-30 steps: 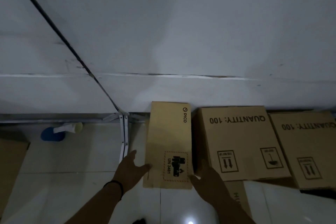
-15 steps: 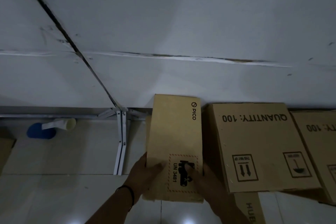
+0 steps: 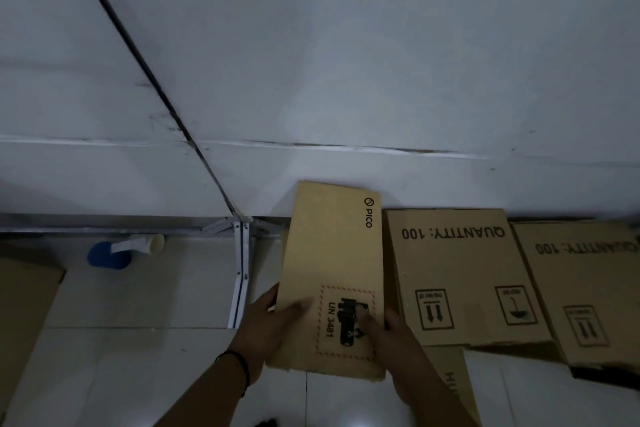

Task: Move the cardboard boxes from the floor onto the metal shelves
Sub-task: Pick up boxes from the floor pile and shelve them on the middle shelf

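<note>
Both hands grip the near end of the PICO box [image 3: 332,274], one at each bottom corner. The left hand [image 3: 266,326] wraps the left edge with its thumb laid flat on top and its fingers tucked out of sight beneath. The right hand [image 3: 391,333] mirrors it on the right edge, thumb pressed onto the printed UN 3481 label. Holding it at the sides looks like the sensible way to steer a long, narrow carton endwise. I can't tell whether the box rests on a shelf or on the floor.

Its far end reaches the white wall [image 3: 346,80], just right of the shelf post [image 3: 241,274] and the rail [image 3: 104,225] running along the wall. Just beside it on the right sits a wider box [image 3: 460,274] marked QUANTITY: 100, and another like it [image 3: 588,288] beyond, so the row seems to be filling leftward. A blue bottle [image 3: 107,255] lies on the tiles [image 3: 156,288] under the rail. My guess is the person is sliding this one in snug beside its neighbour.
</note>
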{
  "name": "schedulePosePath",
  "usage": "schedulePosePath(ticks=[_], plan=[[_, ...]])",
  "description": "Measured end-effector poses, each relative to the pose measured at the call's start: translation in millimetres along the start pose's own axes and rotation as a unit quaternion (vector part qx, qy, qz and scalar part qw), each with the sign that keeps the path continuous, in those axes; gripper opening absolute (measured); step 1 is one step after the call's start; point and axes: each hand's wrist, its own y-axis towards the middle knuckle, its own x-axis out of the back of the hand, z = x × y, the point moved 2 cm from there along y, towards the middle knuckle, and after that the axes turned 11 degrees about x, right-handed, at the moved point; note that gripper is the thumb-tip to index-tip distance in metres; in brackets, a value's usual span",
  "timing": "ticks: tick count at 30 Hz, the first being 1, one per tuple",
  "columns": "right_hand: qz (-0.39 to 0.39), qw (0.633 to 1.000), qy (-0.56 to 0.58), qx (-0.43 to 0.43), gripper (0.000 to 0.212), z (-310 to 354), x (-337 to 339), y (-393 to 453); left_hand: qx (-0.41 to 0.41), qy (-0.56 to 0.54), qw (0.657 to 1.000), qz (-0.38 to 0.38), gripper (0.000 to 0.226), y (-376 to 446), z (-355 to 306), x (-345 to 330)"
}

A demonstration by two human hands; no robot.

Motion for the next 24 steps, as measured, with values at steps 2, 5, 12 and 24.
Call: schedulePosePath(ticks=[2,5,12,24], plan=[[-0.003,1.000,-0.014,0.018,0.018,27,4,-24,-0.005,-0.010,1.000,0.003,0.032,-32,-15,-3],[0.000,0.997,-0.044,0.058,0.027,63,10,-53,-0.007,-0.026,1.000,0.014,0.042,-69,-33,-7],[-0.012,0.994,-0.050,0.094,0.030,143,18,-129,-0.023,-0.096,0.993,0.072,0.035,-157,-85,-16],[0.012,0.980,0.002,0.197,0.031,272,45,-226,-0.104,-0.117,0.962,0.225,0.048,-293,-169,-40]])
